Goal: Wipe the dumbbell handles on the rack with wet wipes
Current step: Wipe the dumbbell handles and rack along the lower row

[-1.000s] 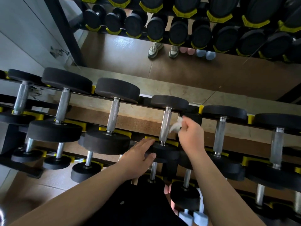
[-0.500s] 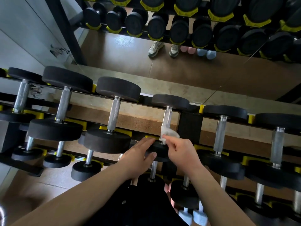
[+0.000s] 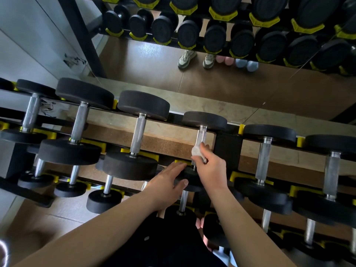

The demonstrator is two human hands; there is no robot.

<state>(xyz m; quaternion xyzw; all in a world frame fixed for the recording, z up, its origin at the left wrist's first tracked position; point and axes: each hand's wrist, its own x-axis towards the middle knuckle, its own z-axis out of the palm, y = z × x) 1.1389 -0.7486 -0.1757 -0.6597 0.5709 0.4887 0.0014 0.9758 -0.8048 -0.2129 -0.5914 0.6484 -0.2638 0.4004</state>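
Gym rack (image 3: 228, 149); right hand (image 3: 212, 170) pinches wet wipe (image 3: 196, 151) low on a handle (image 3: 201, 135) running away; flat left hand (image 3: 165, 184) rests on its near head (image 3: 191, 179).

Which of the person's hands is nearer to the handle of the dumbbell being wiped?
Right. The right hand holds the wet wipe against the handle; the left hand rests lower, on that dumbbell's near black head.

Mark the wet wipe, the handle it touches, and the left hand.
wet wipe (image 3: 196, 151): head view, middle of the white wad.
dumbbell handle (image 3: 201, 135): head view, bare knurled steel above the wipe.
left hand (image 3: 166, 183): head view, back of the hand.
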